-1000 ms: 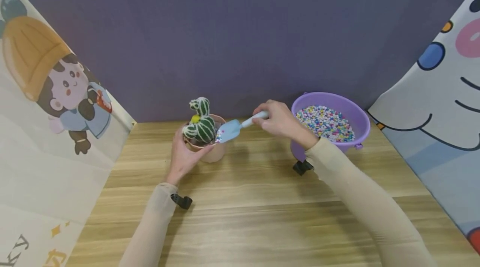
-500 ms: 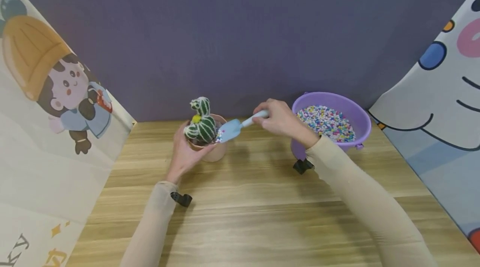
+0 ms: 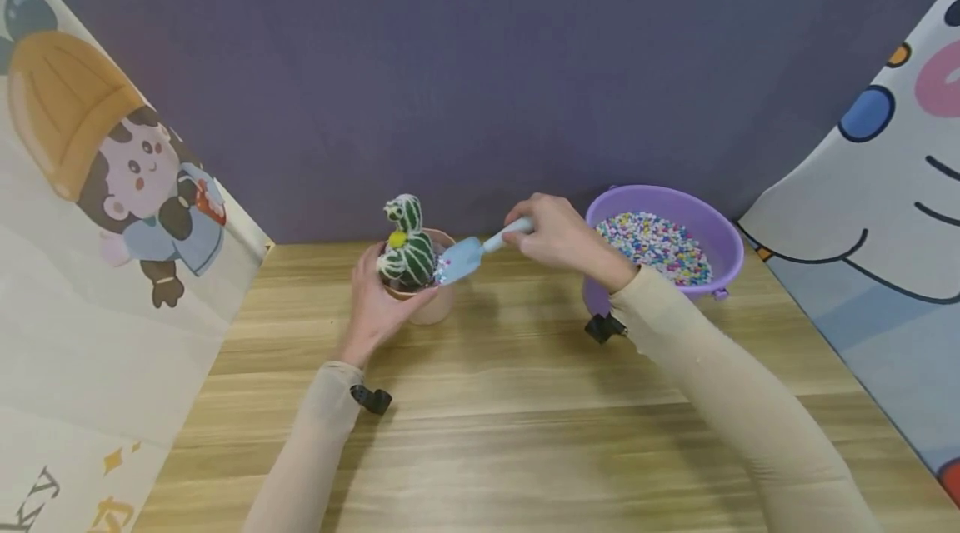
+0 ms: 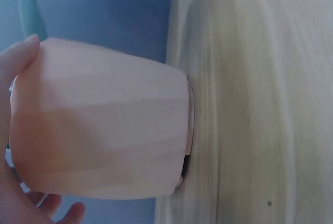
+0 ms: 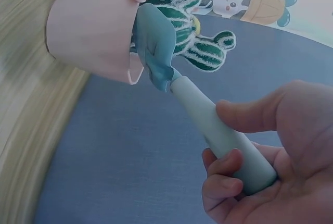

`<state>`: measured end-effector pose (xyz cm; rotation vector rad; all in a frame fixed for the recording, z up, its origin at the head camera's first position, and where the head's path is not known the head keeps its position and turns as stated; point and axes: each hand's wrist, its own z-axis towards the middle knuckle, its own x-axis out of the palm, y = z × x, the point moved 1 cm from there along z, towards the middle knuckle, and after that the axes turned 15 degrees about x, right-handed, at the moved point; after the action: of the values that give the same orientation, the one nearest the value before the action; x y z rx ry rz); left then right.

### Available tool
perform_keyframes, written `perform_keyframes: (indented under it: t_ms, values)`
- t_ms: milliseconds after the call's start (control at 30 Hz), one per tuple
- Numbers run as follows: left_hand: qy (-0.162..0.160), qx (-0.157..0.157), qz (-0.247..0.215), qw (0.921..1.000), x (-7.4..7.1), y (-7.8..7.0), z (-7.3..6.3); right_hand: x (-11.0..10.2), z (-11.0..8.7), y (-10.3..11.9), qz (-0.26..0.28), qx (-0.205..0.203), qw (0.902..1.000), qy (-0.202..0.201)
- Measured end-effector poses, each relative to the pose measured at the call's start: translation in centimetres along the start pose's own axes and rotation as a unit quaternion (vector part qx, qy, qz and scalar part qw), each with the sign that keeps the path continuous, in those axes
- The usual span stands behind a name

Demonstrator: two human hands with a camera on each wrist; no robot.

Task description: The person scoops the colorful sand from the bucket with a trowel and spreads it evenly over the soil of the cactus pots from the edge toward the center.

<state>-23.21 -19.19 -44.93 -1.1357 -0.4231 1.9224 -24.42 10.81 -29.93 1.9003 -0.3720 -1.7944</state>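
Observation:
A pale pink flower pot (image 3: 431,311) holds a green cactus (image 3: 411,260) with white stripes and a yellow flower. My left hand (image 3: 377,310) grips the pot from its left side, thumb at the rim and the other fingers around the far side. With my right hand (image 3: 553,235) I hold the handle of a light blue trowel (image 3: 461,260). Its blade slopes down to the left over the pot's right rim, with a few coloured beads at the tip. In the right wrist view the trowel blade (image 5: 156,34) lies beside the cactus (image 5: 205,52), at the mouth of the pot (image 5: 91,28).
Right of the pot, a purple bucket (image 3: 723,237) holds many multicoloured beads (image 3: 656,246); my right forearm passes in front of it. The wooden table (image 3: 480,433) meets a dark blue-grey back wall (image 3: 480,83). Cartoon-printed panels stand at both sides.
My left hand has shifted slightly to the right, and the pot and cactus with it. The trowel stays at the rim, its handle a touch further left.

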Motion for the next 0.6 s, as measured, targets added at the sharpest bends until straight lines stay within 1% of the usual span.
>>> perform_keyframes:
  t_ms: [133, 233, 433, 533, 600]
  values:
    - [-0.005, 0.001, 0.016, 0.9999, 0.2, -0.3, -0.1, -0.1, -0.2, 0.4, -0.004, -0.003, 1.0, -0.001]
    - [0.002, 0.013, 0.018, 0.9998, 0.0, -0.1, -0.2, -0.1, -0.2, 0.6, -0.007, -0.004, 1.0, -0.003]
    - [0.04, 0.029, -0.013, 0.9987, -0.9, 0.7, -0.2, -0.1, -0.3, 0.5, -0.011, -0.001, 0.9999, -0.004]
    - [0.046, 0.034, -0.025, 0.998, -1.2, 0.9, -0.2, -0.2, -0.3, 0.6, -0.011, -0.001, 0.9999, -0.005]
    - [0.046, 0.029, -0.028, 0.9981, -1.2, 0.9, -0.2, -0.2, -0.3, 0.7, -0.011, -0.003, 0.9999, -0.008]
